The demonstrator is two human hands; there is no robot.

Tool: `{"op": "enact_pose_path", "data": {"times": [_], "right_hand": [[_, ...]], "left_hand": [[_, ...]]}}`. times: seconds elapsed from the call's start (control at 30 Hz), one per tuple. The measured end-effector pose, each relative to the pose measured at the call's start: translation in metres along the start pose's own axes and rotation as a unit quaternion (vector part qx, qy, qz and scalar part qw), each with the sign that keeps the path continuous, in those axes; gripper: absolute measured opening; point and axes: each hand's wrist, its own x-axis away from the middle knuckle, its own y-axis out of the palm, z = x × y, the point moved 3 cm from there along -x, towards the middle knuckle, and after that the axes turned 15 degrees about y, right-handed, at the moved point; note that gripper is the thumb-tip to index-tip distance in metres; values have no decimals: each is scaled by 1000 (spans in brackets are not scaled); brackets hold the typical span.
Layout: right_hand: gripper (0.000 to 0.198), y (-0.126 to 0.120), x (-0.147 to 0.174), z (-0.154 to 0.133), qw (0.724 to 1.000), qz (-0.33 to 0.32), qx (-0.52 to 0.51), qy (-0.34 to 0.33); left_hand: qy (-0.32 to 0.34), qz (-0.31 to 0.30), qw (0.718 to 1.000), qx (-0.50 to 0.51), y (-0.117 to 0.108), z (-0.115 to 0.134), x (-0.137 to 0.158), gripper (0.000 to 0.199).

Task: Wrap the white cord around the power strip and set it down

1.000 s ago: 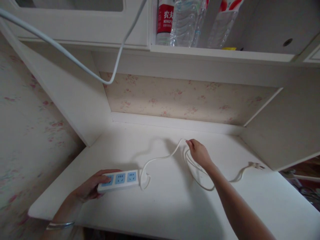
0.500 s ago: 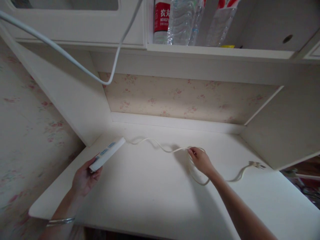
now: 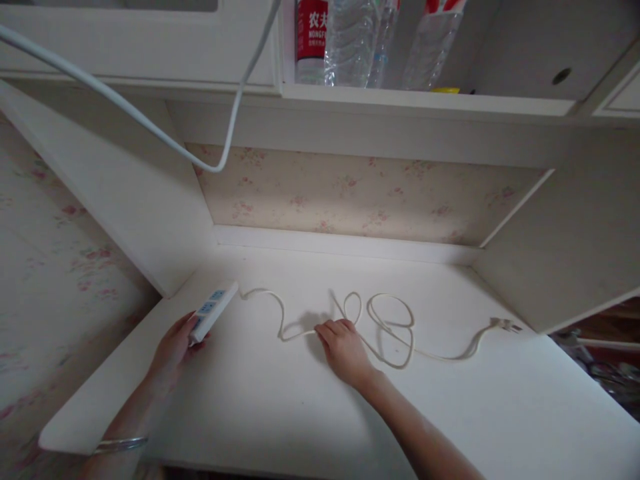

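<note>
My left hand (image 3: 175, 348) is closed around the near end of a white power strip (image 3: 216, 310) with blue socket faces, tilted over the left part of the desk. From the strip's far end a thin cream cord (image 3: 283, 308) runs in bends across the desktop. My right hand (image 3: 344, 350) pinches this cord near the middle of the desk, low over the surface. Right of that hand the cord lies in loose loops. Its plug (image 3: 506, 325), prongs pointing right, rests near the right side panel.
The white desk (image 3: 280, 413) has side panels and a flowered wallpaper back (image 3: 320, 193). Overhead, a shelf (image 3: 425, 101) holds several plastic bottles (image 3: 350, 43). A thick white cable or rod (image 3: 150, 127) hangs bent in front at upper left.
My right hand has moved left and nearer to me along the cord, leaving loops on the desk to its right. My left hand still holds the strip, now turned with its sockets more visible.
</note>
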Motion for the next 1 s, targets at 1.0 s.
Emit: {"op": "enact_pose_path", "data": {"times": [1.0], "right_hand": [[44, -47, 100, 139, 864, 141, -200, 440]], "left_hand": [[512, -260, 633, -520, 147, -17, 86, 44]]}}
